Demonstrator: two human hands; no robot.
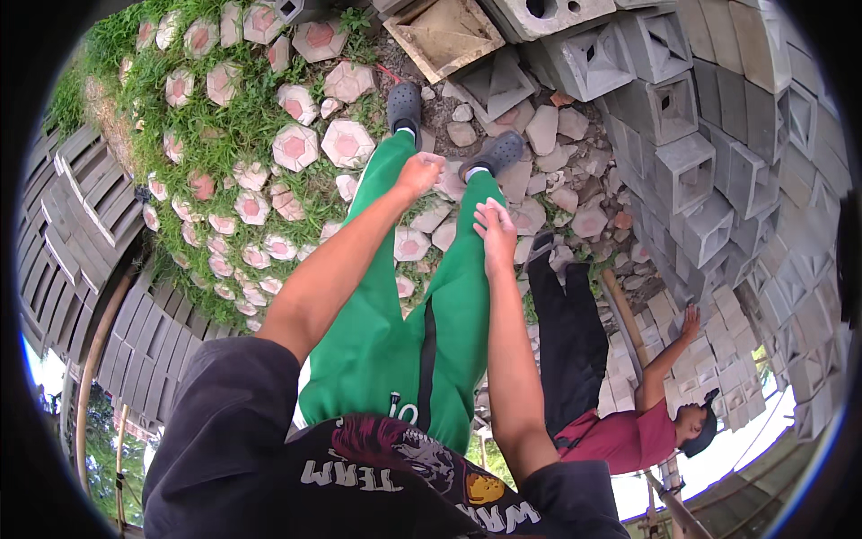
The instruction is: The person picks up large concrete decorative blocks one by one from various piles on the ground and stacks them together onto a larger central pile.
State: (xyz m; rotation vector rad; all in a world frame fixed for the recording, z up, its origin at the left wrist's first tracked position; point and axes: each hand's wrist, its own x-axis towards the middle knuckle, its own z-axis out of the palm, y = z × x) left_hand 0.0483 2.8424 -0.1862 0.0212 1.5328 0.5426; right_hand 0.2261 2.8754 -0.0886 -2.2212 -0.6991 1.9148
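My left hand (420, 173) hangs in front of my green trousers (386, 193), just past the left shin. Its fingers are loosely curled together, and I see nothing in them. Lower and to the right, my right hand (496, 232) is over my right leg, fingers half bent and a little apart, with nothing held. Below both hands are my feet in dark grey clogs (404, 106), standing among stone rubble (543, 130) and hexagonal pavers (348, 144) with reddish centres.
Hollow grey concrete blocks (687, 171) are stacked high along the right. A square mould-like concrete piece (444, 38) lies ahead. At right, a co-worker in a maroon shirt (628, 440) reaches a hand (690, 322) to the stack. Grass (247, 99) grows between pavers; grey slabs (81, 220) stand left.
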